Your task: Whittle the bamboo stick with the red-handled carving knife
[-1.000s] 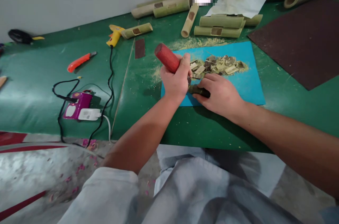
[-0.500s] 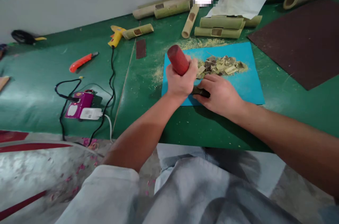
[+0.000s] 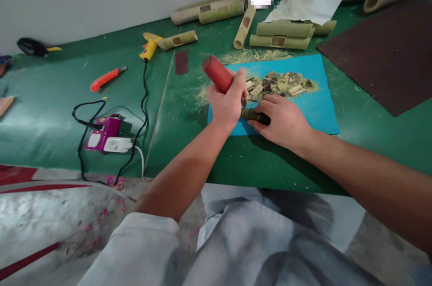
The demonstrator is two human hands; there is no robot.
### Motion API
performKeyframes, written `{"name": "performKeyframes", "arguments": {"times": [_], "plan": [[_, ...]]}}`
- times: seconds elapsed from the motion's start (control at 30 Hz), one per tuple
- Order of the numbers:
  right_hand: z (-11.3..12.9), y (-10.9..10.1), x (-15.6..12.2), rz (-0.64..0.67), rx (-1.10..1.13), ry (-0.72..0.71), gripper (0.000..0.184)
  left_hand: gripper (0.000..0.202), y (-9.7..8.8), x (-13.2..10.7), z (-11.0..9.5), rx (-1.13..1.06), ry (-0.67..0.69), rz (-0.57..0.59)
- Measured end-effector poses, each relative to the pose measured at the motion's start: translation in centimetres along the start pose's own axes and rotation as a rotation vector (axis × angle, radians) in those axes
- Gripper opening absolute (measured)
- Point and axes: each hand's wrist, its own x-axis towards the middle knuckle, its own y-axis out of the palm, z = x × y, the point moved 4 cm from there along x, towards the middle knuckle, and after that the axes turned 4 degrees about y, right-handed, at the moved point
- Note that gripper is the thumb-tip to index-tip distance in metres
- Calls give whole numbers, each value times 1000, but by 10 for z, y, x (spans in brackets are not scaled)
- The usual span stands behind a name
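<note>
My left hand (image 3: 227,101) is wrapped round a tool with a thick red handle (image 3: 217,73) that sticks up and to the left; its working end is hidden behind the fist. My right hand (image 3: 283,120) presses down on a short dark green bamboo piece (image 3: 257,116) lying on the blue mat (image 3: 320,101). The tool's tip meets the left end of that piece. Just beyond the hands a pile of bamboo chips (image 3: 280,84) covers the mat's middle.
On the green table (image 3: 50,110) lie an orange utility knife (image 3: 106,78), a yellow glue gun (image 3: 148,46) with a black cord, a purple device (image 3: 101,133) with a white plug, several cut bamboo tubes (image 3: 280,36), white paper (image 3: 308,2) and a dark brown sheet (image 3: 388,52).
The red handle swung upright and rightward half a second ago, then tilted back to the left. My right hand has stayed on the bamboo piece.
</note>
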Motion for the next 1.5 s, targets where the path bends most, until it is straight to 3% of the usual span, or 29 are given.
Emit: {"name": "performKeyframes", "arguments": {"times": [0.37, 0.67, 0.83, 0.93, 1.07, 1.2, 1.5], "plan": [[-1, 1, -1, 17, -15, 10, 11, 51, -2, 0, 3, 71, -31, -52], [-5, 1, 1, -1, 67, -21, 17, 47, 12, 1, -9, 67, -98, 131], [-5, 1, 0, -3, 86, -26, 17, 50, 11, -1, -14, 51, -93, 153], [-5, -1, 1, 18, 77, -23, 17, 48, 4, -2, -9, 70, -98, 122], [-4, -2, 1, 27, 37, -5, 15, 49, -5, 1, 4, 9, -56, -43], [-2, -2, 0, 29, 14, -9, 12, 49, -3, 2, 9, 50, -79, -28], [-2, -4, 0, 28, 29, -15, 13, 55, 1, -3, -4, 55, -102, 15]]}}
